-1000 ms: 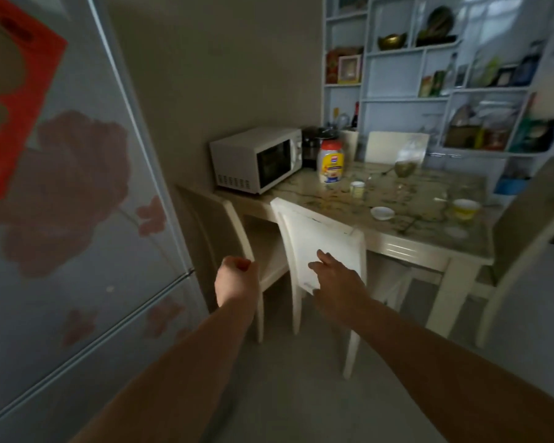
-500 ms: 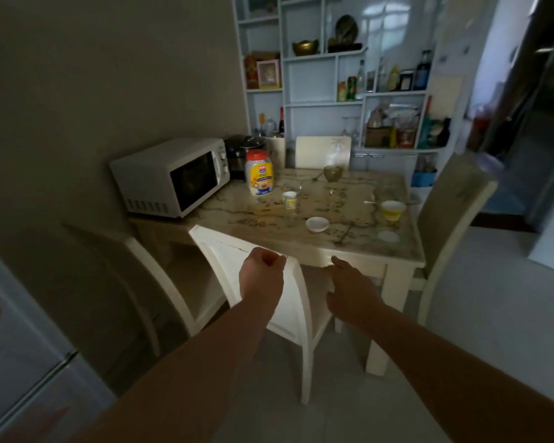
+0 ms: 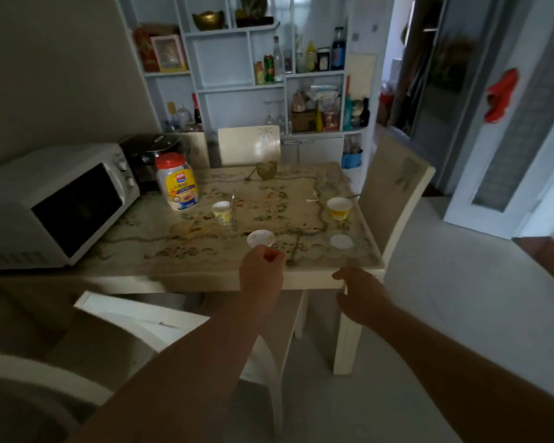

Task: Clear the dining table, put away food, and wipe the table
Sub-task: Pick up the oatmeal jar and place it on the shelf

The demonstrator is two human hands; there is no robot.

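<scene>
1. Head view, change: both hands have come forward off the near chair (image 3: 147, 324) to the front edge of the worktop (image 3: 301, 281). The worktop fills more of the view than half a second ago, and the fridge has gone from view.
2. Two hands show. The left hand (image 3: 261, 273) has its grip closed in a fist with nothing in it, just in front of the one small white dish (image 3: 260, 239). Whether it touches the dish I cannot tell.
3. The right hand (image 3: 362, 295) has its grip apart, fingers loose and spread, at the worktop's near right corner.
4. Two cups stand on the worktop: a small yellow cup (image 3: 222, 212) near the middle and a yellow-and-white cup (image 3: 339, 208) towards the right edge.
5. One white disc (image 3: 341, 241) lies flat near the front right corner, apart from the dish.
6. One red-lidded jar (image 3: 176, 182) stands upright on the left, beside the one microwave (image 3: 52, 206). One dark cooker (image 3: 151, 153) sits behind them.
7. One glass bowl (image 3: 266, 169) sits at the far edge, a utensil beside it.
8. One far chair (image 3: 249, 145) and one right chair (image 3: 394, 193) are also tucked in.
</scene>
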